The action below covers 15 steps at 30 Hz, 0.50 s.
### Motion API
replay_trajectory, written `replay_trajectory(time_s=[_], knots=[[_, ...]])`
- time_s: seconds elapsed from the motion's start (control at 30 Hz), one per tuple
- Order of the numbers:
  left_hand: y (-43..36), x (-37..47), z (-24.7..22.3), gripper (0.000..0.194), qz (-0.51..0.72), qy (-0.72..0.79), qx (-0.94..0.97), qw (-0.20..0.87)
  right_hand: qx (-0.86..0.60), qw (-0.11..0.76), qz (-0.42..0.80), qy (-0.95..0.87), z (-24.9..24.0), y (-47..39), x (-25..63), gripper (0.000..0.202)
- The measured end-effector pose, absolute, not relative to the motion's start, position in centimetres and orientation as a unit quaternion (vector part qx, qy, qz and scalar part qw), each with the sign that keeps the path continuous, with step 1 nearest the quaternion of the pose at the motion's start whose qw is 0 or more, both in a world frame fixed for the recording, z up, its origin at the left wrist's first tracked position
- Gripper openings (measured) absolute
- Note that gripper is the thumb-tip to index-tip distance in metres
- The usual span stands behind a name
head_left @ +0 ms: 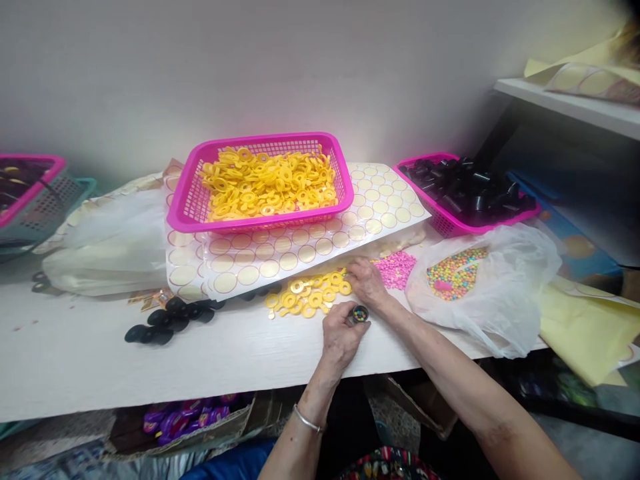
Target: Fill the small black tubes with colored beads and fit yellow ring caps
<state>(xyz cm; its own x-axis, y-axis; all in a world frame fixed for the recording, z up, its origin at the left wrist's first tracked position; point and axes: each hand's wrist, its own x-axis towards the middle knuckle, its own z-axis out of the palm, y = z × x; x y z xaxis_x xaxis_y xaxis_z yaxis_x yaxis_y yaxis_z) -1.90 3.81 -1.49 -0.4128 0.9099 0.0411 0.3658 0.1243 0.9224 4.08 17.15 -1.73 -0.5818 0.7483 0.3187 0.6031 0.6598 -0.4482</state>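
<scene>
My left hand (pixel 341 337) is closed round a small black cup (pixel 356 321) that stands upright, with tiny coloured balls (pixel 361 315) inside it. Just beyond, my right hand (pixel 367 280) has its fingers bent together at the right end of a loose pile of yellow plastic rings with tabs (pixel 309 295). Whatever lies between those fingertips is hidden. A heap of small pink pieces (pixel 397 269) lies beside the right hand. Farther right, a clear plastic bag (pixel 515 267) is open over many coloured balls (pixel 455 272).
A pink basket (pixel 183 217) of yellow rings rests on sticker sheets (pixel 240 275). At right stands a pink basket (pixel 453 225) of black caps, under a shelf (pixel 565 103). Black round pieces (pixel 170 320) lie left on the white table (pixel 225 360). Purple packets (pixel 185 421) fill a box below.
</scene>
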Motion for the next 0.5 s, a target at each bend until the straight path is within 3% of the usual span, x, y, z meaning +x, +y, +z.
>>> replay_trajectory(time_s=[0.5], knots=[[3.9,-1.8,-1.8,0.031,0.496,0.687,0.457,0.272,-0.406,0.169,0.080,-0.895,-1.1,16.6,3.1,0.019]])
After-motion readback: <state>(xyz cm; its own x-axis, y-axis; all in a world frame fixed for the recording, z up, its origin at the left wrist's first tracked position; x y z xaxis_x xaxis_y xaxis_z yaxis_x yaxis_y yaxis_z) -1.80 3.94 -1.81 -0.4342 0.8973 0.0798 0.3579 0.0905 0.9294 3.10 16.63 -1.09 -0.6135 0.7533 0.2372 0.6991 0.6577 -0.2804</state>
